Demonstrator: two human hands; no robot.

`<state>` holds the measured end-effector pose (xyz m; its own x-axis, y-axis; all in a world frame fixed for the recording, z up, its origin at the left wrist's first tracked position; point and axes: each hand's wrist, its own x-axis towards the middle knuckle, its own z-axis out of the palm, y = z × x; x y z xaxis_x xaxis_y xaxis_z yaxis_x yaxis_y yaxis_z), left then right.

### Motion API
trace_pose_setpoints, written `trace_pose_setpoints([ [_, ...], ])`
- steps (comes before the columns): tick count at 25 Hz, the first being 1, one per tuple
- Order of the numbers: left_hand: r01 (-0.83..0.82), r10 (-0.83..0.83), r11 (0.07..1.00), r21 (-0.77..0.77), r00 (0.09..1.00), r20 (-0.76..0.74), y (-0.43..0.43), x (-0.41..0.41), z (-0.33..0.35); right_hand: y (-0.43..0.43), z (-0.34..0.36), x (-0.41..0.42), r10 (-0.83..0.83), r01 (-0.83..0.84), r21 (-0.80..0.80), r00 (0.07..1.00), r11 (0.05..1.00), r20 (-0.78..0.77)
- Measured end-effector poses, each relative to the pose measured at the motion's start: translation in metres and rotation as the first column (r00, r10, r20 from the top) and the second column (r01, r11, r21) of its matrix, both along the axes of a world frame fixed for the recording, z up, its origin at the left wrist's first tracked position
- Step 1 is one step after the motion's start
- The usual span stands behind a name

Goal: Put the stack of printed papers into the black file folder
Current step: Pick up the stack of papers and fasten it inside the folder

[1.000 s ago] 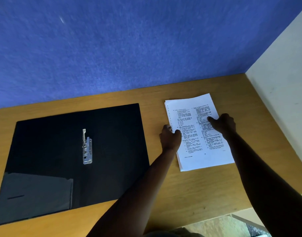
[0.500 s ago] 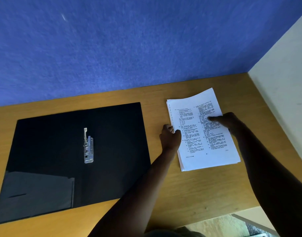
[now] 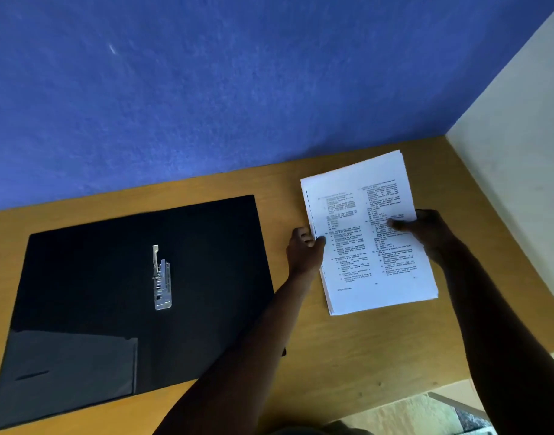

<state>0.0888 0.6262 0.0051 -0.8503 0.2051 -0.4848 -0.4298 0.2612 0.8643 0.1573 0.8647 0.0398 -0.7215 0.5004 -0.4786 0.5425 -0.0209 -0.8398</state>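
Note:
A stack of printed papers is held just above the right part of the wooden desk, its far end tilted up. My left hand grips its left edge, thumb on top. My right hand grips its right edge, thumb on the print and fingers underneath. The black file folder lies open and flat on the left of the desk, with a silver metal clip in its middle and a dark inner pocket at its near left. The folder holds no paper.
The wooden desk meets a blue wall at the back and a pale wall on the right. Its near edge runs along the bottom right, with floor below.
The papers lay flat under both hands; now both hands grip their side edges and have lifted them, the far end rising first. The folder has not moved.

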Motion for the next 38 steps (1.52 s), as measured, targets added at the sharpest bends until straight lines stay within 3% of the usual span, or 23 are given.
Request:
trace_pose_setpoints([
  [2, 0.062, -0.067, 0.997, -0.051, 0.994, -0.089, 0.001, -0.014, 0.003, 0.002, 0.007, 0.008, 0.001, -0.012, -0.073, 0.989, 0.997, -0.148],
  [6, 0.211, -0.170, 0.968, 0.138, 0.951, -0.258, 0.002, -0.042, 0.026, 0.004, 0.019, 0.007, 0.015, -0.081, -0.155, 0.922, 0.985, -0.387],
  [10, 0.259, -0.152, 0.944, 0.206, 0.892, -0.426, 0.003, -0.058, 0.046, 0.007, 0.027, 0.002, -0.023, -0.085, -0.178, 0.848, 0.980, -0.530],
  [20, 0.161, -0.003, 0.875, 0.457, 0.945, -0.326, 0.016, -0.052, 0.041, -0.007, 0.013, -0.007, -0.180, -0.018, -0.308, 0.779, 0.951, -0.601],
  [24, 0.193, -0.018, 0.890, 0.412, 0.920, -0.391, 0.020, -0.054, 0.034, -0.001, 0.007, -0.003, -0.124, -0.054, -0.260, 0.775, 0.964, -0.620],
  [30, 0.253, -0.099, 0.949, 0.189, 0.807, -0.583, 0.014, -0.052, 0.028, 0.001, 0.008, 0.005, 0.059, -0.134, -0.095, 0.831, 0.986, -0.554],
  [35, 0.275, -0.238, 0.960, -0.055, 0.698, -0.676, 0.008, -0.055, 0.025, -0.003, 0.006, 0.004, 0.013, -0.086, -0.098, 0.813, 0.991, -0.583],
  [38, 0.253, -0.235, 0.964, -0.075, 0.692, -0.683, 0.009, -0.054, 0.028, -0.005, 0.005, 0.002, -0.017, -0.049, -0.096, 0.807, 0.994, -0.591],
])
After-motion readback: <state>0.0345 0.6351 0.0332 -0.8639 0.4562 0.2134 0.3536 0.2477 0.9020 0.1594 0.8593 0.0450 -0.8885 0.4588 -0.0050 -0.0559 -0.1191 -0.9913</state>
